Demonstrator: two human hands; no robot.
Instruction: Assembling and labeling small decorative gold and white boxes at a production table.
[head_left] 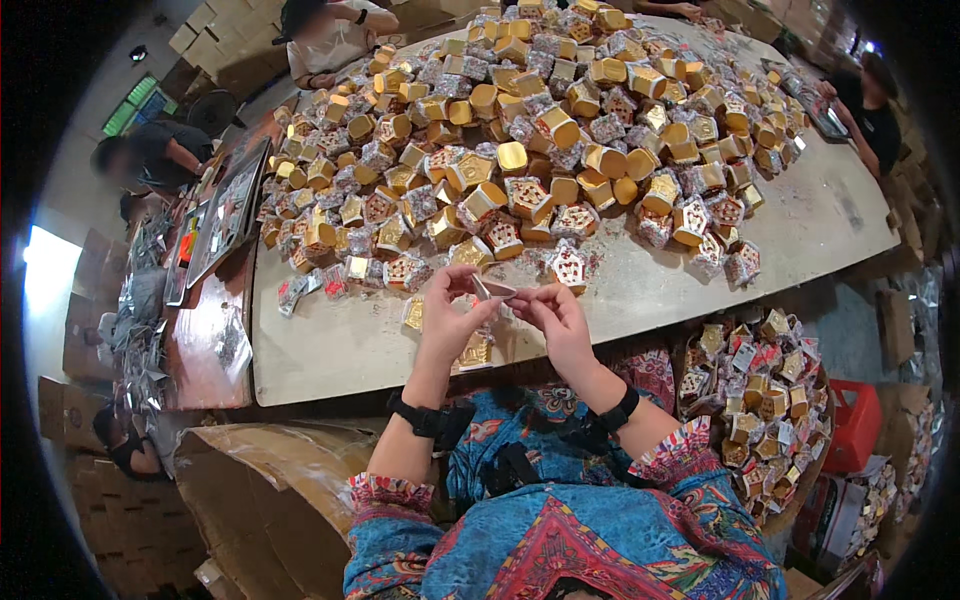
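Observation:
In front of my chest, at the table's near edge, my left hand [456, 312] and my right hand [556, 314] hold one small thin-walled piece [496, 284] between them. Its outer side looks greyish; its kind cannot be made out. The fingers of both hands are closed on its edges. Just under my hands lies a gold embossed piece [475, 353], and another gold piece [413, 314] is partly hidden by my left hand. Beyond my fingertips sits a white pentagonal box with red spots [567, 266].
A large heap of small gold and white boxes [512, 156], many in clear wrap, covers much of the table [330, 352]. At my right stands a container full of similar boxes [750, 410], beside a red crate [853, 425]. A cardboard box [260, 500] gapes at my left. Several people work around.

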